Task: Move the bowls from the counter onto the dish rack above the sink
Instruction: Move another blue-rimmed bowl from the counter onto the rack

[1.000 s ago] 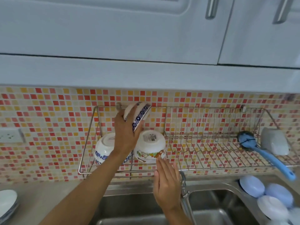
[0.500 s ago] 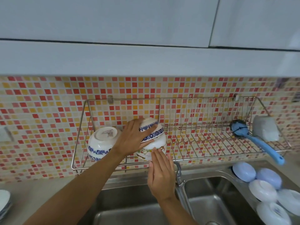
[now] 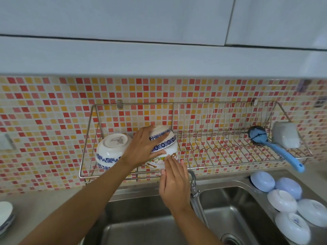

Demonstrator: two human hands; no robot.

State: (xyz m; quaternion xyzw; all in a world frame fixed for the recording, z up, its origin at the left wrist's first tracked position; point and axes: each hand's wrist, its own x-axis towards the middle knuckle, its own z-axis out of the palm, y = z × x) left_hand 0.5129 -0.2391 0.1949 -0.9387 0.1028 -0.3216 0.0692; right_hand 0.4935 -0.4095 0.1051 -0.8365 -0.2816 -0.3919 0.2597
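Observation:
A wire dish rack [image 3: 212,138] hangs on the tiled wall above the sink. My left hand [image 3: 141,149] grips a white bowl with a blue flower band [image 3: 164,138], upside down, stacked on a cartoon-printed bowl [image 3: 157,160] in the rack's left section. My right hand [image 3: 174,183] has its fingers straight, fingertips touching the cartoon bowl's lower rim. Another blue-patterned bowl [image 3: 111,151] lies tilted at the rack's left end. Several white and pale blue bowls [image 3: 283,200] sit upside down on the counter at the right of the sink.
A blue-handled dish brush [image 3: 276,149] and a white cup [image 3: 285,137] lie at the rack's right end. The faucet [image 3: 194,190] stands just right of my right hand, above the steel sink [image 3: 150,227]. Stacked plates [image 3: 5,216] sit at the far left.
My left hand brought the blue-banded bowl down from the rack's top rail onto the cartoon bowl. My right hand stayed at that bowl's lower rim.

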